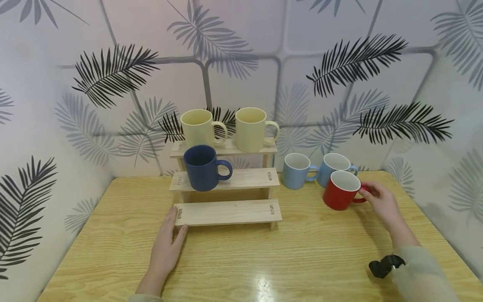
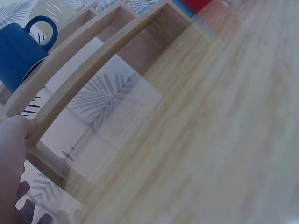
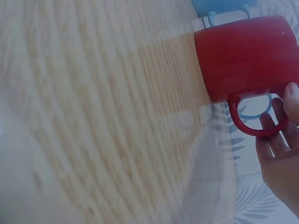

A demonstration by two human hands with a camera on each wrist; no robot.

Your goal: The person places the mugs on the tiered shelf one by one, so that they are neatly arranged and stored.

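Note:
At the right of the head view, my right hand [image 1: 383, 203] holds a red mug [image 1: 337, 196] with a white inside by its handle. The right wrist view shows the thumb at the top of the handle and fingers [image 3: 275, 140] behind it. Whether the mug's base touches the table cannot be told. My left hand [image 1: 166, 245] grips the left end of the lowest board of a three-step wooden rack [image 1: 230, 213], thumb at the front edge. A dark blue mug [image 1: 201, 173] stands on the middle step. Two cream mugs [image 1: 197, 131] stand on the top step.
Two light blue mugs [image 1: 295, 174] stand on the table right of the rack, the farther-right one partly behind the red mug. A wall [image 1: 241, 37] with leaf patterns rises behind the wooden table [image 1: 302, 260]. A black wrist device [image 1: 385, 265] sits at the right sleeve.

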